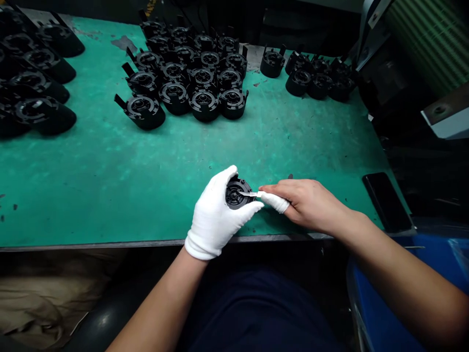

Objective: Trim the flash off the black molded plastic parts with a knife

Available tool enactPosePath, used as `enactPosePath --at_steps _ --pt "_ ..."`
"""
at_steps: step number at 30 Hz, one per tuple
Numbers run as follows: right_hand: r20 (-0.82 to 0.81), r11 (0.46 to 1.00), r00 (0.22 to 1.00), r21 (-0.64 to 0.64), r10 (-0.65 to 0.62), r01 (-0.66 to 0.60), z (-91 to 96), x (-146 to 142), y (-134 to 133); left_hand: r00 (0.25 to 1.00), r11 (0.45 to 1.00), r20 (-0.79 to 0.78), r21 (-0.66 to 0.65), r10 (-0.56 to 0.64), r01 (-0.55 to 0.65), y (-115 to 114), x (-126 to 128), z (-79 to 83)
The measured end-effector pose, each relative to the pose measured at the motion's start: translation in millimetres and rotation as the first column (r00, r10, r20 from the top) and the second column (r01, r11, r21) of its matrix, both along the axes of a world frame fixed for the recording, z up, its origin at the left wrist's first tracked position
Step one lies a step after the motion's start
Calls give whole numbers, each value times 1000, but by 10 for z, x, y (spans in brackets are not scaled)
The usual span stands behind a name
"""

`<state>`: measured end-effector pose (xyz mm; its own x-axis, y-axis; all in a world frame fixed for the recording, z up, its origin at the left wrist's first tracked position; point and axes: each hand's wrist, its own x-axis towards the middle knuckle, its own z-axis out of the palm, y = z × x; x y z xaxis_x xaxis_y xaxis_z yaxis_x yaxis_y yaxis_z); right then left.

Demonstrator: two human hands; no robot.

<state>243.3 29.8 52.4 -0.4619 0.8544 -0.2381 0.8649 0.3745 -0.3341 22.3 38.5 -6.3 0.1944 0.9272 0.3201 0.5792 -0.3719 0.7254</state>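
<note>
My left hand (pixel 216 210), in a white glove, is closed around a round black plastic part (pixel 234 191) near the table's front edge. Ring-shaped ridges show on the part's upturned face. In my bare right hand (pixel 306 200) is a small knife (pixel 249 194) with a thin curved metal blade. Its tip lies over the face of the part; whether it touches I cannot tell. A white covering wraps my right thumb, and most of the knife's handle is hidden in the fingers.
Several black cylindrical housings (pixel 204 103) stand in rows at the back of the green table (pixel 110 186). More housings (pixel 47 115) are at the left, and another group (pixel 298 82) is at the back right. A black phone (pixel 387 201) lies by the right edge, above a blue container (pixel 436 274).
</note>
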Motion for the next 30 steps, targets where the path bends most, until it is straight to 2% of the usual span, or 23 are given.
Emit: enactPosePath --at_steps 9,15,25,30 --pt "39 1000 999 -11 -27 27 16 -40 3 1000 1000 -5 13 -6 6 8 -3 -27" --pt "139 995 985 -1 -98 99 90 -137 -45 1000 1000 -1 -12 -8 8 16 -10 -42" --pt "215 978 955 27 -206 204 135 -271 -182 1000 1000 -5 13 -7 7 30 -13 -88" --pt "185 976 959 22 -216 216 133 -265 -183 1000 1000 10 15 -16 16 25 -16 -79"
